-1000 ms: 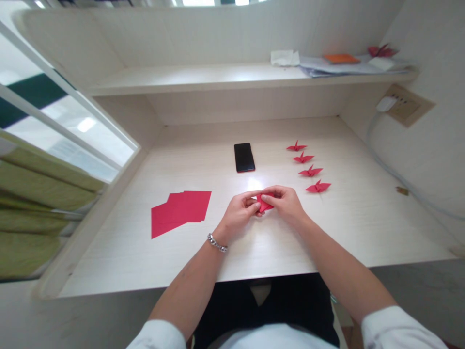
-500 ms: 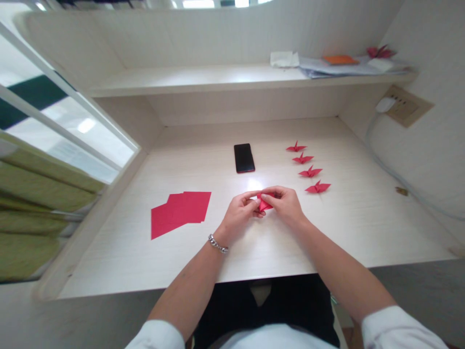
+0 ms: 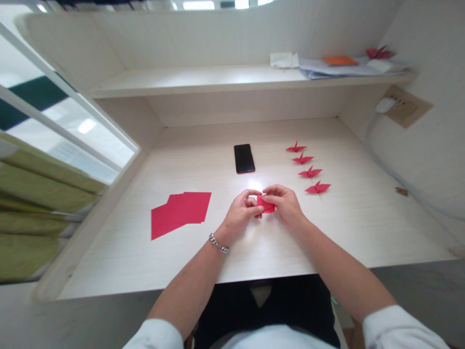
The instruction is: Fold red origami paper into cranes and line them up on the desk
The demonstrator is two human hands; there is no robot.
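Note:
A small folded piece of red paper point(image 3: 266, 204) lies between my two hands just above the desk point(image 3: 254, 247). My left hand point(image 3: 241, 213), with a silver bracelet on its wrist, pinches the paper's left edge with curled fingers. My right hand point(image 3: 285, 203) pinches its upper right side with thumb and forefinger. Several finished red paper cranes point(image 3: 310, 172) stand in a slanting row to the right of my hands. A fan of flat red paper sheets point(image 3: 180, 212) lies to the left.
A black phone point(image 3: 243, 158) lies face up beyond my hands. The shelf point(image 3: 218, 77) above holds papers, an orange pad point(image 3: 340, 60) and another red crane point(image 3: 378, 52). A cable point(image 3: 392, 169) runs from a wall socket point(image 3: 403, 104) at the right.
The red paper now shows more as a flat small rectangle between my fingers; my hands have shifted only slightly around it.

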